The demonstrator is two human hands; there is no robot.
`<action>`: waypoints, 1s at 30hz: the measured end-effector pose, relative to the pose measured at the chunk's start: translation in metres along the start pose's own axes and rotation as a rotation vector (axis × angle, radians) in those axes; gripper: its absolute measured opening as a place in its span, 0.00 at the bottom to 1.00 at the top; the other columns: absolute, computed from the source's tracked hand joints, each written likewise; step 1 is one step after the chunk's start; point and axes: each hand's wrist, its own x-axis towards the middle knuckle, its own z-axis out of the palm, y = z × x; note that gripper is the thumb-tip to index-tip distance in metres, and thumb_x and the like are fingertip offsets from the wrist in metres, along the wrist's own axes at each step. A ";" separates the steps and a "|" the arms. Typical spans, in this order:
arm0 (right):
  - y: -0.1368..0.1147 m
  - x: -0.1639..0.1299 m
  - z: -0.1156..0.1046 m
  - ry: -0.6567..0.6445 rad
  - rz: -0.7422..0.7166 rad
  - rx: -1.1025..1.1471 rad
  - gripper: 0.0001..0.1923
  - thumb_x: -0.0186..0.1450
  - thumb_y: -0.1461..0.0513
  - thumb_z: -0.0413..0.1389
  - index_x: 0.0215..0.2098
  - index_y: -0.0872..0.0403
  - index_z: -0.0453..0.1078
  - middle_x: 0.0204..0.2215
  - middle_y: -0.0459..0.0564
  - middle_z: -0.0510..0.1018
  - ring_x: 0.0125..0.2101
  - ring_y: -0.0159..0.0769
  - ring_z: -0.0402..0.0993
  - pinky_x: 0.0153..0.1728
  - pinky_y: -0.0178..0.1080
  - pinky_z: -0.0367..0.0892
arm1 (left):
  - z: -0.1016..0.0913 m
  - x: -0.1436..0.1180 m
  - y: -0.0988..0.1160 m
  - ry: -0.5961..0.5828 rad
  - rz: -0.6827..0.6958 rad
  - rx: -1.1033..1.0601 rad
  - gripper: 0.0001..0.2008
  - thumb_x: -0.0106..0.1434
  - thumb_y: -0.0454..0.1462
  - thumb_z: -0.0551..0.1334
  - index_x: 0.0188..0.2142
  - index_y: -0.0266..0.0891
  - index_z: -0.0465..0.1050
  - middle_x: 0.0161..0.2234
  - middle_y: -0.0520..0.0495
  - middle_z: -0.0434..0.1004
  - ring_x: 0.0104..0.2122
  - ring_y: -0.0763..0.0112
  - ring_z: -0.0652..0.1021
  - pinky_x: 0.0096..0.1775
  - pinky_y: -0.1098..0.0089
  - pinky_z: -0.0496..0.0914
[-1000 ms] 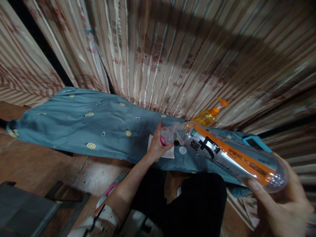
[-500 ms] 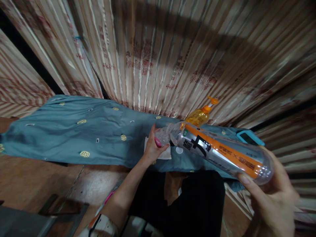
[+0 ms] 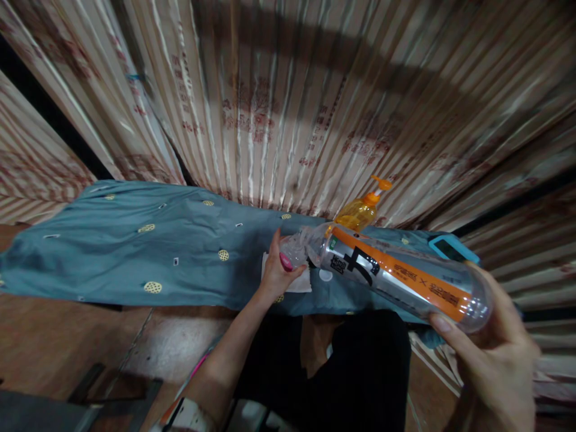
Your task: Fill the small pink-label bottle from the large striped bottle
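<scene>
My right hand [image 3: 499,348] grips the base end of a large clear plastic bottle [image 3: 400,276] with an orange and silver label. The bottle lies tilted across the view, its narrow end pointing left and slightly away from me. My left hand [image 3: 275,273] is closed around a small clear plastic container [image 3: 294,251] with a pink part at its near side. The two clear pieces meet or overlap; whether liquid passes between them I cannot tell. Below my left hand, a white folded sheet [image 3: 300,283] rests on the cloth, beside a small white disc [image 3: 325,275].
A blue-green patterned cloth [image 3: 189,234] covers the long narrow table. Behind the large bottle stands a yellow pump bottle [image 3: 360,211] with an orange top. A light-blue device with a dark screen [image 3: 452,248] lies at the right. A pleated curtain [image 3: 288,108] hangs behind.
The whole view has shifted slightly. Both hands keep their holds, and the large bottle stays at nearly the same tilt against the small container.
</scene>
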 end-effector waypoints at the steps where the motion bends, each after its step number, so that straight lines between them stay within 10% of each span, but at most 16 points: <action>1: 0.000 0.000 0.000 -0.002 0.003 0.011 0.47 0.50 0.56 0.82 0.67 0.42 0.78 0.63 0.49 0.78 0.67 0.62 0.68 0.76 0.72 0.43 | 0.000 0.000 0.001 -0.003 0.000 -0.001 0.61 0.54 0.38 0.80 0.78 0.45 0.46 0.65 0.37 0.76 0.65 0.49 0.79 0.68 0.50 0.71; 30: -0.004 0.002 0.002 0.011 0.032 -0.008 0.48 0.48 0.55 0.82 0.66 0.43 0.78 0.62 0.51 0.78 0.65 0.64 0.69 0.74 0.77 0.42 | 0.001 0.001 -0.001 0.009 -0.002 -0.004 0.61 0.52 0.38 0.81 0.78 0.46 0.47 0.65 0.37 0.76 0.65 0.49 0.78 0.69 0.50 0.70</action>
